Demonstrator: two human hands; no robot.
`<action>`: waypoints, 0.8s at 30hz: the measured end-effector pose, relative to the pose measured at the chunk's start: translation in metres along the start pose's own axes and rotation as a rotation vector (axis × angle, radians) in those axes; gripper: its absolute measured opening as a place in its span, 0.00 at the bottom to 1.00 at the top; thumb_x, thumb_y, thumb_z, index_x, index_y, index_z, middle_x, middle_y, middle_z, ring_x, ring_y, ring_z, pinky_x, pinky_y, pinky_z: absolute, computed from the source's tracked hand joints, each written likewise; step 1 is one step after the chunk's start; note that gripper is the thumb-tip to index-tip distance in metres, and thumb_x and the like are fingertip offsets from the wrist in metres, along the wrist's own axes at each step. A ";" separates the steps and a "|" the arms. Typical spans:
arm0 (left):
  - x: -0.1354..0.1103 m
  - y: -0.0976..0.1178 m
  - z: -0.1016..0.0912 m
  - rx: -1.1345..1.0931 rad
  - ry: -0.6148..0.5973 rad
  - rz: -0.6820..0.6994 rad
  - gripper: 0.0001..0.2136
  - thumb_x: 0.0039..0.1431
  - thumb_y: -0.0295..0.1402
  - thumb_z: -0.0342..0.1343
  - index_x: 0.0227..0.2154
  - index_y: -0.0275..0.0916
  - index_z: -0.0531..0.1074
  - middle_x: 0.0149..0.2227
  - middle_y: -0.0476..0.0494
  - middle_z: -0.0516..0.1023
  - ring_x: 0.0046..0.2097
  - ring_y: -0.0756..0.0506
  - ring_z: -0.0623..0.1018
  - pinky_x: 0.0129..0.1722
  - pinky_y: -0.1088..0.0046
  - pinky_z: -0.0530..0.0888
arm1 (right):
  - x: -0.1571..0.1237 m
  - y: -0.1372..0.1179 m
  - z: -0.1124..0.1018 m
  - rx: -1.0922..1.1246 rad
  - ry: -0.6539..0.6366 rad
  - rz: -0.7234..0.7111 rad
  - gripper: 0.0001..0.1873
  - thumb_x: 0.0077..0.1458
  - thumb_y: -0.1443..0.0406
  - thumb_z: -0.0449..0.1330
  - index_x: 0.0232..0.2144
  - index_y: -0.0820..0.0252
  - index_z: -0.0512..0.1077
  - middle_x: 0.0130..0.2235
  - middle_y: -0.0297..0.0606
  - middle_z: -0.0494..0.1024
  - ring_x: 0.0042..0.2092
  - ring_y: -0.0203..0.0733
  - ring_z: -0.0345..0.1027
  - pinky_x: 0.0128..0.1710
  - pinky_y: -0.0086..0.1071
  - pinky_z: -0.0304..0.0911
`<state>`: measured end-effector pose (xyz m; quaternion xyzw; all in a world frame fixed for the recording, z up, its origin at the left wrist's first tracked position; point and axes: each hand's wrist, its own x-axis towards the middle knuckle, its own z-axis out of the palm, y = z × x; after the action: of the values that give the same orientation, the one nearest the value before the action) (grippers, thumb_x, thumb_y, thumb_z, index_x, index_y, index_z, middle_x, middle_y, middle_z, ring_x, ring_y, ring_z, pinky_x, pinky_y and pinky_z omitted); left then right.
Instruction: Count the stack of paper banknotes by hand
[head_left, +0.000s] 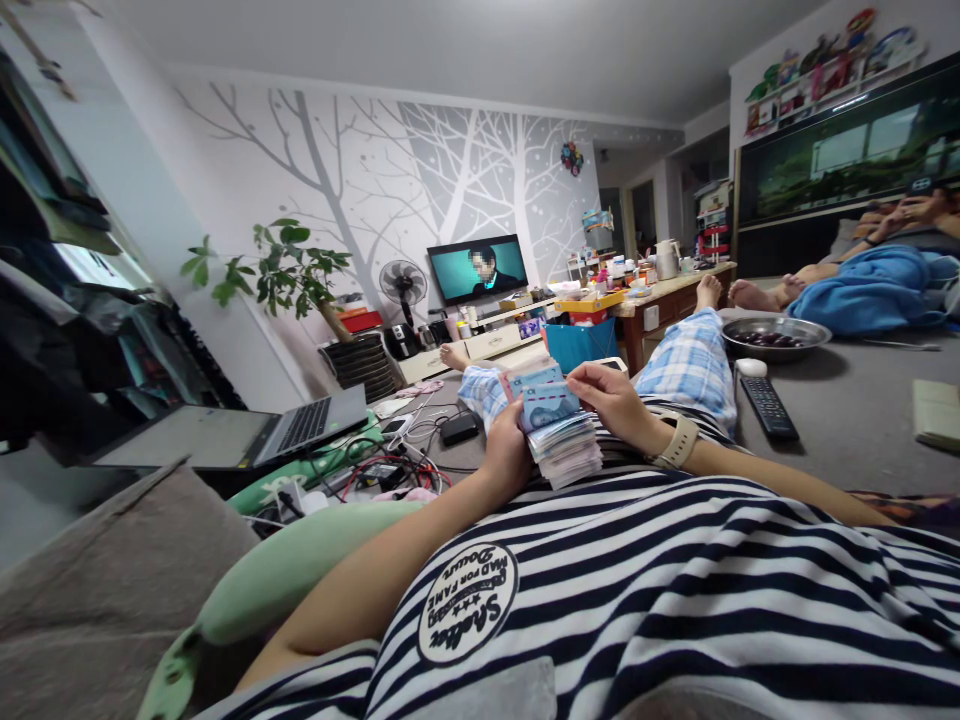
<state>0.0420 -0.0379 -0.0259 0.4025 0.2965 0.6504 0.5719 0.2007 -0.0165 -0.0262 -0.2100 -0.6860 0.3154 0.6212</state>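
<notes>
A thick wad of banknotes (pixel 566 448) is held over my lap, its lower edges fanned out. My left hand (pixel 508 445) is closed around the wad's left side. At the upper right corner of the top blue note, the thumb and fingers of my right hand (pixel 607 400) pinch the paper. More notes, some pinkish, stick up behind the blue one. A pale watch band circles my right wrist. Behind the right hand, part of a white-edged phone-like object shows. The fingers beneath the wad are hidden.
To the left are an open laptop (pixel 300 430) and tangled cables (pixel 390 470). On the right lie a remote control (pixel 768 405) and a metal bowl (pixel 795 345) of dark round fruit. Another person reclines at far right by a blue blanket (pixel 870 290).
</notes>
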 end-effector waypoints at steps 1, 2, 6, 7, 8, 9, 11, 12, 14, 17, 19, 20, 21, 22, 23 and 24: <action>0.000 0.000 0.000 0.003 0.001 0.001 0.09 0.57 0.27 0.53 0.35 0.35 0.78 0.35 0.41 0.84 0.50 0.39 0.80 0.53 0.62 0.75 | 0.000 0.000 0.000 0.007 0.000 0.003 0.24 0.52 0.44 0.63 0.28 0.60 0.71 0.24 0.30 0.65 0.25 0.33 0.53 0.24 0.30 0.51; -0.001 0.001 0.001 0.007 -0.001 0.003 0.09 0.56 0.27 0.53 0.35 0.35 0.78 0.35 0.42 0.84 0.50 0.39 0.80 0.53 0.62 0.74 | 0.000 -0.001 0.000 0.015 -0.001 0.006 0.24 0.52 0.44 0.63 0.28 0.60 0.71 0.23 0.30 0.64 0.25 0.33 0.53 0.24 0.30 0.50; -0.002 0.001 0.001 0.026 0.004 0.009 0.09 0.55 0.27 0.53 0.34 0.33 0.78 0.34 0.41 0.84 0.49 0.38 0.81 0.52 0.61 0.75 | 0.000 0.000 0.000 0.029 -0.012 0.009 0.24 0.52 0.45 0.63 0.28 0.60 0.71 0.23 0.29 0.64 0.24 0.32 0.53 0.23 0.30 0.50; -0.002 0.001 0.001 0.030 0.009 0.013 0.08 0.55 0.27 0.54 0.34 0.33 0.78 0.34 0.41 0.84 0.49 0.38 0.81 0.52 0.61 0.75 | 0.000 0.000 0.000 0.028 -0.013 0.011 0.24 0.52 0.45 0.63 0.28 0.60 0.71 0.23 0.29 0.64 0.24 0.32 0.53 0.23 0.30 0.50; -0.002 0.002 0.001 0.034 0.010 0.018 0.08 0.55 0.28 0.54 0.34 0.33 0.78 0.34 0.40 0.84 0.49 0.37 0.81 0.52 0.61 0.75 | 0.000 0.000 0.000 0.025 -0.014 0.013 0.24 0.52 0.45 0.63 0.28 0.60 0.71 0.23 0.29 0.64 0.24 0.32 0.53 0.23 0.30 0.50; -0.003 0.002 0.001 0.037 0.006 0.023 0.08 0.55 0.28 0.54 0.34 0.33 0.78 0.34 0.41 0.84 0.49 0.38 0.81 0.52 0.61 0.75 | 0.000 0.000 0.000 0.022 -0.016 0.016 0.24 0.52 0.44 0.63 0.28 0.60 0.71 0.23 0.29 0.64 0.24 0.32 0.53 0.23 0.30 0.50; -0.004 0.002 0.002 0.041 -0.005 0.026 0.08 0.55 0.30 0.55 0.34 0.34 0.78 0.34 0.41 0.84 0.49 0.38 0.81 0.52 0.61 0.75 | 0.000 0.000 0.000 0.017 -0.019 0.020 0.24 0.52 0.44 0.62 0.29 0.59 0.71 0.23 0.29 0.64 0.24 0.33 0.53 0.23 0.30 0.50; -0.004 0.002 0.002 0.041 -0.010 0.027 0.08 0.55 0.31 0.56 0.34 0.34 0.78 0.34 0.41 0.84 0.49 0.37 0.81 0.52 0.61 0.75 | 0.000 0.000 0.000 0.014 -0.020 0.021 0.24 0.52 0.44 0.62 0.29 0.59 0.71 0.23 0.29 0.64 0.24 0.33 0.53 0.23 0.30 0.50; -0.005 0.003 0.002 0.041 -0.015 0.033 0.08 0.54 0.32 0.58 0.34 0.34 0.79 0.35 0.40 0.84 0.49 0.37 0.81 0.52 0.61 0.75 | 0.000 0.000 0.000 0.014 -0.019 0.023 0.24 0.52 0.44 0.62 0.28 0.59 0.71 0.23 0.29 0.64 0.24 0.33 0.53 0.23 0.30 0.50; -0.006 0.003 0.001 0.047 -0.016 0.049 0.08 0.55 0.32 0.58 0.34 0.34 0.79 0.34 0.41 0.84 0.49 0.37 0.80 0.52 0.60 0.76 | 0.000 -0.001 0.000 0.024 -0.016 0.027 0.24 0.52 0.44 0.63 0.28 0.59 0.70 0.23 0.30 0.64 0.24 0.33 0.53 0.23 0.30 0.50; -0.006 0.003 0.001 0.047 -0.005 0.056 0.08 0.55 0.30 0.57 0.34 0.34 0.79 0.34 0.41 0.84 0.50 0.37 0.80 0.52 0.61 0.75 | 0.000 -0.001 0.001 0.027 -0.015 0.030 0.24 0.51 0.44 0.63 0.28 0.59 0.70 0.23 0.30 0.64 0.24 0.33 0.53 0.23 0.30 0.50; -0.006 0.003 0.000 0.045 0.002 0.061 0.07 0.55 0.29 0.57 0.34 0.34 0.79 0.34 0.42 0.84 0.50 0.37 0.80 0.52 0.62 0.75 | 0.000 -0.001 0.001 0.027 -0.015 0.031 0.24 0.51 0.43 0.63 0.28 0.59 0.70 0.23 0.30 0.64 0.24 0.33 0.53 0.23 0.30 0.50; -0.006 0.003 0.000 0.045 0.009 0.066 0.07 0.54 0.28 0.57 0.34 0.34 0.79 0.35 0.42 0.84 0.50 0.37 0.80 0.53 0.62 0.75 | 0.000 0.000 0.001 0.026 -0.016 0.032 0.24 0.51 0.43 0.63 0.28 0.59 0.70 0.23 0.30 0.64 0.24 0.33 0.53 0.23 0.30 0.50; -0.005 0.002 0.000 0.043 0.015 0.071 0.07 0.54 0.28 0.57 0.34 0.34 0.79 0.35 0.42 0.84 0.50 0.37 0.80 0.53 0.62 0.75 | 0.000 0.000 0.001 0.025 -0.016 0.032 0.25 0.51 0.43 0.63 0.28 0.59 0.70 0.23 0.30 0.64 0.24 0.33 0.53 0.23 0.30 0.50; -0.005 0.002 0.000 0.043 0.016 0.073 0.07 0.53 0.27 0.57 0.34 0.34 0.79 0.36 0.42 0.84 0.50 0.37 0.80 0.53 0.62 0.75 | 0.000 0.000 0.001 0.024 -0.016 0.032 0.25 0.51 0.43 0.63 0.27 0.59 0.70 0.23 0.30 0.64 0.24 0.33 0.53 0.23 0.30 0.50; -0.005 0.002 0.000 0.042 0.013 0.071 0.07 0.54 0.27 0.57 0.34 0.34 0.79 0.36 0.42 0.84 0.50 0.37 0.80 0.53 0.62 0.75 | 0.000 0.000 0.001 0.023 -0.016 0.031 0.25 0.51 0.43 0.63 0.27 0.59 0.70 0.23 0.30 0.64 0.24 0.33 0.53 0.23 0.30 0.50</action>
<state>0.0412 -0.0428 -0.0251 0.4204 0.2993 0.6665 0.5380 0.1996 -0.0169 -0.0267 -0.2110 -0.6839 0.3343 0.6132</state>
